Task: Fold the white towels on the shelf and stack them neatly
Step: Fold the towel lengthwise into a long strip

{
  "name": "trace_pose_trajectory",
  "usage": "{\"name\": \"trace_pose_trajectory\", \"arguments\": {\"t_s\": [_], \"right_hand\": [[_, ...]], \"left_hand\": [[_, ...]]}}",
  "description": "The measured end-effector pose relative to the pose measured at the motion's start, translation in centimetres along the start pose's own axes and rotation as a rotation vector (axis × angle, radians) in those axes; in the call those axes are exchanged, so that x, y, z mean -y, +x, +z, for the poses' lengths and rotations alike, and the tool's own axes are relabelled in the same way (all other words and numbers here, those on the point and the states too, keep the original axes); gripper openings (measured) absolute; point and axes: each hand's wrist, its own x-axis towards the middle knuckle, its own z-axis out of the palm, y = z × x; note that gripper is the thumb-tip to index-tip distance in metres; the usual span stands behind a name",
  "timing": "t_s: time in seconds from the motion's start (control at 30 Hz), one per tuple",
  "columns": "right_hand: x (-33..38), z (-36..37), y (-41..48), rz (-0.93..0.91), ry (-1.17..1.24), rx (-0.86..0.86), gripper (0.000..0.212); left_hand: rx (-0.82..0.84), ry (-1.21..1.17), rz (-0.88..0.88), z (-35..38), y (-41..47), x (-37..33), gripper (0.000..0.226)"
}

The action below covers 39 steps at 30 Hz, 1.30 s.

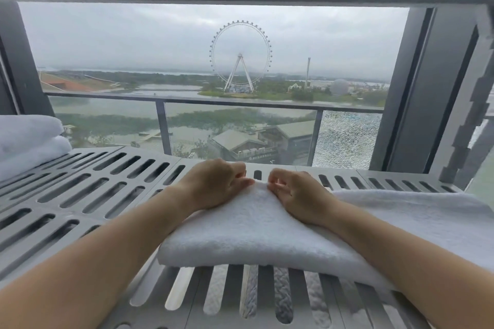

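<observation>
Behind a large window there is a grey sky and a big wheel, and in front of it stands a grey metal shelf with long slots. On the near right part of this shelf lies a white towel, already doubled, with its thick rounded fold toward the near edge. More white cloth continues toward the right edge; I cannot tell if it is the same towel. The left hand and the right hand are close together at the far edge of the towel, fingers curled, each pinching the cloth there, and the forearms rest on it. At the left edge two folded towels already lie one on the other. The towel looks soft, thick and light, so it should bend easily but will not keep a sharp line by itself. I think it is best to take it at the corners or along an edge, with the hands further apart, so that the layers stay even. Its rough pile should not slip much on the metal, but a loose corner could catch in a slot.
</observation>
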Motion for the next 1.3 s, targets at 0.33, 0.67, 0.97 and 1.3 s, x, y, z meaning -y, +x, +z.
{"name": "trace_pose_trajectory", "arguments": {"t_s": [0.33,0.67,0.97,1.3], "right_hand": [[-0.2,0.2,-0.4,-0.074,-0.047,-0.069,0.019],[0.2,0.0,-0.7,-0.07,-0.073,-0.081,0.022],[0.7,-0.9,0.1,-0.228,-0.351,-0.216,0.021],[-0.6,0.5,0.5,-0.032,-0.158,-0.083,0.024]], "left_hand": [[0.084,0.081,0.008,-1.0,0.4,-0.8,0.024],[0.154,-0.027,-0.054,-1.1,0.1,0.3,0.025],[-0.065,0.055,0.024,-1.5,0.1,1.0,0.025],[0.072,-0.061,-0.033,0.6,0.0,1.7,0.029]]}}
